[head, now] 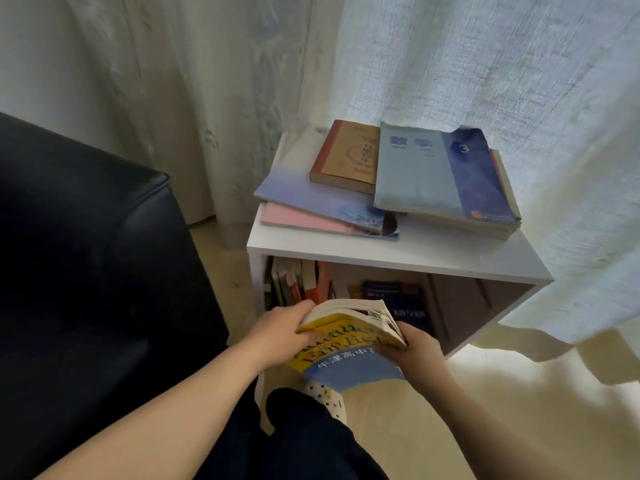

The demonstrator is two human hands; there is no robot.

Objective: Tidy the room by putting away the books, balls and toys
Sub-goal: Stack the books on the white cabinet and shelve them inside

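A thick yellow and blue English book (349,344) is held in front of the open white shelf cabinet (398,252). My left hand (280,332) grips its left edge, thumb on the cover. My right hand (415,348) grips its right edge by the page block. Inside the cabinet several books (298,282) stand upright at the left, and a dark blue book (398,296) stands farther back. On top lie a brown book (346,157), a grey-blue maths book (440,174) on a stack, and a lilac book (311,195) over a pink one (298,220).
A black leather sofa (79,254) fills the left side. Pale curtains (502,64) hang behind and to the right of the cabinet, reaching the light floor (502,393). My dark trouser knee (298,441) and a spotted slipper (325,396) are below the book.
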